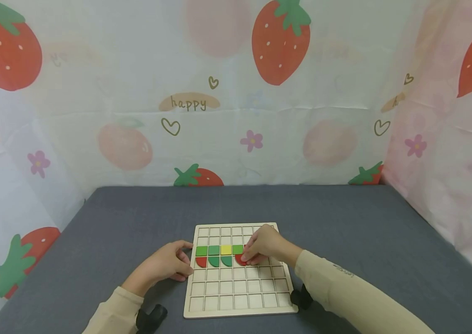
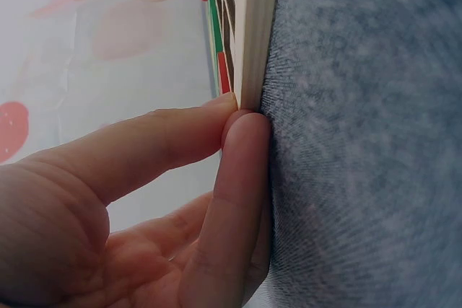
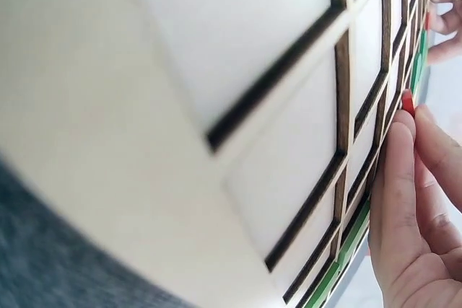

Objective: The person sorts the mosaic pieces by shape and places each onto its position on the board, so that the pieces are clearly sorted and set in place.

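A pale wooden grid board lies on the dark cloth. One row holds square tiles: light green, darker green, yellow and another light green. Below them sit a red quarter-circle tile and two green quarter-circle tiles. My right hand pinches a red quarter-circle tile between thumb and finger, just right of those; it covers cells behind it. At the board's left edge, my left hand grips the rim with thumb and finger, which meet there in the left wrist view.
A grey-blue cloth covers the table around the board. Behind and beside it hangs a white curtain printed with strawberries. Black straps show at both wrists.
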The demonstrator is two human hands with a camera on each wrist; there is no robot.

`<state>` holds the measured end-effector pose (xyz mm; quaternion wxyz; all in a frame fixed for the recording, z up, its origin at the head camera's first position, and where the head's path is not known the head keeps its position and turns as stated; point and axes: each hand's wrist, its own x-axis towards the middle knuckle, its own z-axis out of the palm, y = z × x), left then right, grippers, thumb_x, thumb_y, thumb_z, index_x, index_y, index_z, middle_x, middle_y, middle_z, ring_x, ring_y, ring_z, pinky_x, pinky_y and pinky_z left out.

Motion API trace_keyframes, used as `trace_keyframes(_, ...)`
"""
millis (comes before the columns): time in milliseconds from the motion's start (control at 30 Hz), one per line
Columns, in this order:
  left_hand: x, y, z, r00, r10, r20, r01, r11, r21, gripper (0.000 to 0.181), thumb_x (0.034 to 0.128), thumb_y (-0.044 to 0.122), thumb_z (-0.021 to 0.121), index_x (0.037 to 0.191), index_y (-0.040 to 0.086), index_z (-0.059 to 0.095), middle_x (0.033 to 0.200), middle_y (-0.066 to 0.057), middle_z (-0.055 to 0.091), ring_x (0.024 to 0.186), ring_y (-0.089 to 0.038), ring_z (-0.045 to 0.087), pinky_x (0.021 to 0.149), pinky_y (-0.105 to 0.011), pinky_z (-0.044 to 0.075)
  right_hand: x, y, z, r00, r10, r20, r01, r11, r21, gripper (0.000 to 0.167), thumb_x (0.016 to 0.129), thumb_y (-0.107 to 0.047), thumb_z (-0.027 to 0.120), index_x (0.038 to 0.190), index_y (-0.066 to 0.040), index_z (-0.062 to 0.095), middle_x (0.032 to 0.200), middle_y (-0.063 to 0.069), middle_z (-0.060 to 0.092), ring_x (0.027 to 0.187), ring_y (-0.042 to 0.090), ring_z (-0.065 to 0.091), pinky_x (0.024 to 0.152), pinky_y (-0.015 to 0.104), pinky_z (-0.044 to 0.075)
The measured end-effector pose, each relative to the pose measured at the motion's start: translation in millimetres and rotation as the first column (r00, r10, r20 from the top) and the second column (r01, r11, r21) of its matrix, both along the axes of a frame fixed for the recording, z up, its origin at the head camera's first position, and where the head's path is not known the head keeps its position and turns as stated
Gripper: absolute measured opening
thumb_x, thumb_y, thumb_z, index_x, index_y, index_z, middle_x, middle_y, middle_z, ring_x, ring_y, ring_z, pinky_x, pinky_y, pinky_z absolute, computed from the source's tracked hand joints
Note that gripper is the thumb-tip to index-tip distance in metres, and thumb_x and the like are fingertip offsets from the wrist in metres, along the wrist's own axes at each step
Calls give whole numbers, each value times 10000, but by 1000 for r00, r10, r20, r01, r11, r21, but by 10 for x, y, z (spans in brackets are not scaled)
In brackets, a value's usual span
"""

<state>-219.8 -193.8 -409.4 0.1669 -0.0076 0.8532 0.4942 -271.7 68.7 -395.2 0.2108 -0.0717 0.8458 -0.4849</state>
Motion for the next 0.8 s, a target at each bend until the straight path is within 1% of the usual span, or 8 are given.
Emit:
trace_keyframes(133, 12, 22, 1, 999, 31, -7, -31, 999, -8, 692, 794, -67, 745, 1416, -71, 442, 862, -111, 580, 705, -189, 617, 626, -325, 588, 5, -16, -5, 1000, 0, -15, 0, 1000, 13, 84, 746, 41, 819, 786, 22, 747, 729, 130, 744, 534, 127, 688, 566, 279, 600)
trace_keyframes(333, 15, 18, -2, 999, 23, -24, -23, 1000, -6, 705, 794, -65, 748, 1421, -86, 425, 863, -110, 569, 706, -184, 616, 623, -328, 587, 29, -58, 11, 998, -12, -56, 16, 998, 60, 95, 733, 46, 827, 762, 16, 742, 693, 109, 735, 519, 116, 672, 562, 275, 599)
trace_keyframes(633, 10, 11, -25, 999, 31, -23, -30, 1000, 5, 699, 791, -74, 745, 1417, -78, 436, 861, -117, 572, 702, -188, 621, 620, -326, 586, 32, -94, 4, 997, -28, -72, 36, 993, 112, 122, 725, 67, 823, 728, 12, 715, 644, 95, 719, 500, 112, 656, 548, 273, 595)
trace_keyframes(733, 12, 18, -26, 999, 31, -28, -31, 1000, 2, 698, 790, -71, 749, 1415, -80, 437, 862, -117, 573, 702, -187, 622, 619, -325, 587, 38, -100, 6, 996, -18, -91, 30, 991, 128, 125, 726, 67, 824, 721, 10, 713, 648, 103, 721, 514, 131, 675, 543, 270, 593)
trace_keyframes(800, 15, 22, -25, 999, 31, -29, -31, 1000, -1, 697, 792, -69, 750, 1414, -82, 437, 862, -117, 572, 701, -187, 621, 618, -325, 586, 44, -92, 16, 994, 4, -107, 10, 992, 126, 120, 726, 72, 820, 722, 16, 714, 659, 113, 725, 530, 152, 690, 546, 276, 595)
